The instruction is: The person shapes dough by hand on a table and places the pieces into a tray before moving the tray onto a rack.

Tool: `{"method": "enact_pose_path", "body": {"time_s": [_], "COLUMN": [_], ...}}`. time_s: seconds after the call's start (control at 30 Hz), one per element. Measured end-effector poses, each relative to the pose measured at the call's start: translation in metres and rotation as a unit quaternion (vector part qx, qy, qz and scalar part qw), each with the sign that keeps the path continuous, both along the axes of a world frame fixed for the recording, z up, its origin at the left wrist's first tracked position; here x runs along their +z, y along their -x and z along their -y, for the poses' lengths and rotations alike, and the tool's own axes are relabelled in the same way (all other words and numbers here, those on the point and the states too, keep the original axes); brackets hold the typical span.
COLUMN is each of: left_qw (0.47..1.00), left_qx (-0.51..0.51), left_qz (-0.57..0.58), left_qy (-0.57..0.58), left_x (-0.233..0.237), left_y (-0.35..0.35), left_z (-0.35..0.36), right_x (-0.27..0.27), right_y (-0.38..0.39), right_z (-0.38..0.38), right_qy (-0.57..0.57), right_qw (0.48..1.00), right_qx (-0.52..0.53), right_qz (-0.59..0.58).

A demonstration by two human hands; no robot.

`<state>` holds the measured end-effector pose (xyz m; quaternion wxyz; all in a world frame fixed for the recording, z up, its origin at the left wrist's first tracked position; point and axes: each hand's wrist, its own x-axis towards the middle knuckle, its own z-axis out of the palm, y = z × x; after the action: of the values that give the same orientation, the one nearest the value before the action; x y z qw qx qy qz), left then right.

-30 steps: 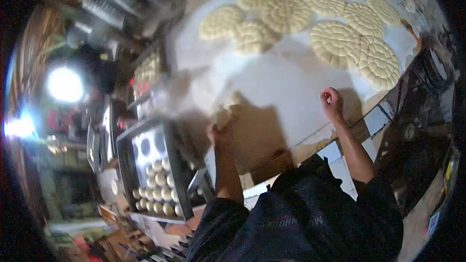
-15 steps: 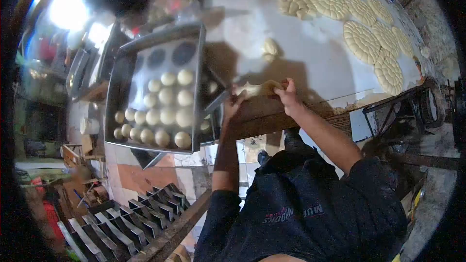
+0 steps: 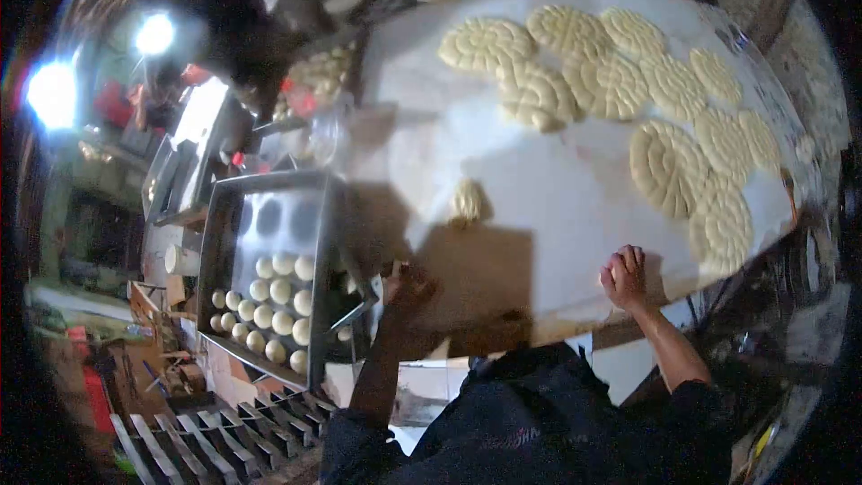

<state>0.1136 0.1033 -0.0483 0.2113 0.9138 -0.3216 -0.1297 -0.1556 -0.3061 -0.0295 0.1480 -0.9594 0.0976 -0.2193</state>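
Note:
My left hand is in shadow at the table's near left, beside the metal tray, and its fingers are hard to make out. Farther right, my right hand rests on the white tabletop with its fingers curled closed; whatever they may hold is hidden. Between and beyond the hands sits a small ridged piece of dough. No dough strip can be made out between my hands. Several flat, scored dough rounds lie close together at the back and right of the table, the nearest beyond my right hand.
A deep metal tray with rows of dough balls stands left of the table. Below it is a rack of metal slats. A person is at the upper left, near a clear bottle with a red cap.
My hands have moved wide apart, the right one farther right. The pale dough strip held between them is no longer visible. The camera view has shifted, so the table appears lower.

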Motion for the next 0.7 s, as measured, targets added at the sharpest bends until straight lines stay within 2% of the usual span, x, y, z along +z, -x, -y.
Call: {"method": "enact_pose_path", "body": {"time_s": [0.03,0.1,0.13,0.17,0.23,0.27,0.3,0.37,0.4,0.43,0.47,0.5,0.53,0.6,0.63,0.67,0.7], "left_qw": [0.993,0.972,0.975,0.954,0.960,0.989,0.995,0.983,0.980,0.957,0.867,0.726,0.818,0.890,0.913,0.938,0.950], "left_qx": [-0.014,-0.021,0.023,0.066,0.087,0.042,-0.013,-0.090,-0.091,0.072,0.135,0.197,0.216,0.219,0.162,0.145,0.135], "left_qz": [0.108,0.215,0.105,-0.005,-0.016,0.035,0.094,0.130,0.150,-0.119,-0.258,-0.362,-0.294,-0.208,-0.084,0.007,0.103], "left_qy": [0.051,0.092,0.194,0.293,0.265,0.140,0.023,-0.093,-0.098,0.253,0.404,0.551,0.445,0.343,0.364,0.315,0.262], "left_x": [-0.022,-0.035,-0.030,-0.019,0.023,0.013,0.003,-0.010,0.000,-0.017,-0.039,-0.060,-0.074,-0.074,-0.077,-0.050,-0.021], "left_y": [-0.020,-0.024,-0.003,0.019,0.054,0.077,0.101,0.096,0.092,0.079,0.055,0.031,0.000,-0.043,-0.046,-0.030,-0.012], "left_z": [0.012,0.039,0.070,0.102,0.130,0.117,0.103,0.077,0.069,0.044,0.028,0.013,0.010,0.042,0.066,0.088,0.112], "right_x": [0.001,-0.015,-0.034,-0.043,-0.028,-0.019,-0.017,-0.018,-0.015,-0.007,-0.005,-0.006,-0.014,-0.016,-0.008,-0.016,0.081], "right_y": [-0.023,-0.063,-0.084,-0.098,-0.101,-0.088,-0.072,-0.043,-0.037,-0.037,-0.042,-0.059,-0.079,-0.126,-0.136,-0.140,-0.128], "right_z": [0.016,0.029,0.024,0.008,-0.033,-0.043,-0.049,-0.032,-0.012,0.009,0.027,0.047,0.049,0.045,0.036,0.026,0.012], "right_qy": [-0.011,-0.029,-0.090,-0.125,-0.118,-0.103,-0.089,-0.078,-0.076,-0.084,-0.092,-0.067,-0.061,-0.081,-0.049,-0.077,-0.052], "right_qw": [0.999,0.998,0.994,0.990,0.992,0.994,0.992,0.977,0.973,0.978,0.981,0.988,0.989,0.992,0.997,0.994,0.994], "right_qx": [-0.020,-0.031,-0.037,-0.053,-0.032,0.014,0.070,0.186,0.209,0.191,0.172,0.138,0.130,0.044,0.029,0.050,0.034], "right_qz": [0.026,0.051,0.046,0.038,-0.010,-0.031,-0.049,-0.067,-0.059,-0.021,0.017,0.028,0.042,0.081,0.057,0.061,-0.085]}}
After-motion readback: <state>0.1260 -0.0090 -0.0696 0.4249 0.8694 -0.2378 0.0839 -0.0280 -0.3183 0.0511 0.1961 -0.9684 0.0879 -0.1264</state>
